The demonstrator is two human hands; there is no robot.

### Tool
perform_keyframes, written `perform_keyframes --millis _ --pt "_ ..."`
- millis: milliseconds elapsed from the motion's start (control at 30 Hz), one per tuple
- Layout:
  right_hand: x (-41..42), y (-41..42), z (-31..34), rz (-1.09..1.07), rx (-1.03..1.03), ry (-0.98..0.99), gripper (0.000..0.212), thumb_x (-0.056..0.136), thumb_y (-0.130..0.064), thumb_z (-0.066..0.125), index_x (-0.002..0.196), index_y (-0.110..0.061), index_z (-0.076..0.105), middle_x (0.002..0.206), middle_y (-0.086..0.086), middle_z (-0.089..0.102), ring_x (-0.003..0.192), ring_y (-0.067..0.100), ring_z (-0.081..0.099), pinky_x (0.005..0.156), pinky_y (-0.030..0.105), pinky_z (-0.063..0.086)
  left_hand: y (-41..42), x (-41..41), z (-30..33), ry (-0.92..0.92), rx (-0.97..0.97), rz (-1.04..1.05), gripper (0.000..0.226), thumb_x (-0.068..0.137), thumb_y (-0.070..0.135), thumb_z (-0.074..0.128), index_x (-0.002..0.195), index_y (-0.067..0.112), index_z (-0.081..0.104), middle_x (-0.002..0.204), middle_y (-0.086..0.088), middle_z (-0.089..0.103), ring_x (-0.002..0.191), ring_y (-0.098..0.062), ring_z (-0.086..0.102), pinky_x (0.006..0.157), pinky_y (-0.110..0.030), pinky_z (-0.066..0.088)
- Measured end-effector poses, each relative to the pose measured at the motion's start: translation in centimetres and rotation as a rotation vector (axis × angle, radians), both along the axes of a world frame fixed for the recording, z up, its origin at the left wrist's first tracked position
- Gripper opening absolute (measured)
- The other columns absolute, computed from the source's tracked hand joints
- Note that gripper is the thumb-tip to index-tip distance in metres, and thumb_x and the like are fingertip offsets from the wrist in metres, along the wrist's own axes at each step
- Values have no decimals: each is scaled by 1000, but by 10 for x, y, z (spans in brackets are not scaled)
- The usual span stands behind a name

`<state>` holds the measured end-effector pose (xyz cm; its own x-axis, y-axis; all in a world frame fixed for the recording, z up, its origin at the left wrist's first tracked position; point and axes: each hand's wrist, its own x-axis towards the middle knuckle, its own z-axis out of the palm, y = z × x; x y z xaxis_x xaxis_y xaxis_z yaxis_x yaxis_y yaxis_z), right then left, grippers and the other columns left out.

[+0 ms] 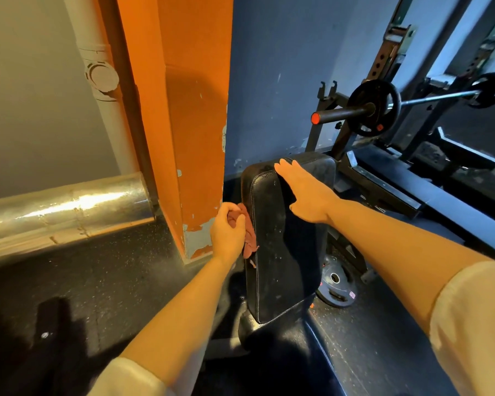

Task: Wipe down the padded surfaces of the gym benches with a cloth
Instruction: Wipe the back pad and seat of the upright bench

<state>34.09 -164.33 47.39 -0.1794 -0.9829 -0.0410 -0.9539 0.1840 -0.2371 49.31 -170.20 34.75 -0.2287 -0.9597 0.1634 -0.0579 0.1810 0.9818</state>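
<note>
At the pad's left edge, beside the orange pillar [195, 138]: left hand [227, 231] in a closed grip on the red cloth [247, 235], bunched against the bench pad [286, 238]. I read the pad's long axis running away from me. Right hand [303, 192] lies flat on its far end, fingers straight. Pillar crowds the left hand; weight plate [336, 287] sits right of the pad, probably on the floor.

black bench pad [286, 241] w/ pale stitching round the edge & whitish scuffs; cloth [247, 232] is dull reddish-brown. pillar [189, 115] orange w/ chipped patches showing blue-grey, wall [272, 67] behind is blue. floor [112, 281] black w/ light speckles, duct [66, 207] shiny silver, barbell [343, 112] end cap red, sleeves cream.
</note>
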Motion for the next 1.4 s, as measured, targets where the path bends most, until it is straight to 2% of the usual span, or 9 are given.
perform_keyframes --millis 133,300,467,667,867,1067,1167,1267,1400 --pt "-1 0 0 3 0 -4 88 89 2 59 155 -20 6 163 1 -1 150 24 -5 120 53 12 18 13 -41 -241 226 -50 8 95 6 54 93 14 54 93 0 58 92 -19 56 61 -15 38" --pt "-4 1 -3 26 -1 2 91 87 0 62 155 -21 5 163 1 -1 149 22 -6 120 52 12 17 20 4 165 62 147 13 98 4 49 108 7 58 100 4 58 85 12 56 69 -3 42" --pt "-3 1 -5 21 -22 11 92 87 -1 64 155 -20 6 163 1 -1 149 21 -7 120 45 10 20 -5 9 150 15 89 22 98 10 52 120 9 56 112 -1 59 97 -5 56 73 -3 42" --pt "-4 0 -8 32 -48 12 92 86 -5 67 155 -19 8 163 2 1 150 23 -5 120 43 9 31 21 -50 -109 342 22 7 91 10 63 93 16 60 88 5 60 84 -14 58 55 -7 40" --pt "-2 1 -8 40 -44 19 94 86 -8 70 155 -17 7 163 4 0 149 23 -6 118 38 5 24 17 -16 458 491 47 18 100 29 50 101 20 66 93 -3 69 82 -14 67 65 -27 55" --pt "-2 0 -9 27 -45 27 95 86 -8 70 155 -18 6 163 3 -1 149 23 -6 118 38 6 28 -1 -26 142 205 8 24 101 8 46 119 23 52 115 4 57 95 -2 61 65 -6 48" --pt "-1 0 -9 28 -40 34 95 86 -8 70 155 -17 5 163 4 -2 149 23 -6 118 39 6 34 10 -46 85 322 -61 20 100 4 44 112 18 50 102 -2 59 70 4 64 55 -10 49" --pt "-1 1 -8 33 -31 34 96 85 -9 71 155 -17 5 163 4 -2 149 24 -7 119 39 5 37 22 -66 -20 354 -44 20 97 5 51 102 23 54 105 -5 60 92 -9 65 60 -12 47" --pt "-1 1 -8 37 -27 29 96 86 -8 70 155 -17 4 163 4 -3 149 23 -8 119 38 5 20 19 -42 223 269 -28 17 98 17 54 108 29 59 116 -5 62 106 -22 61 79 -29 53"
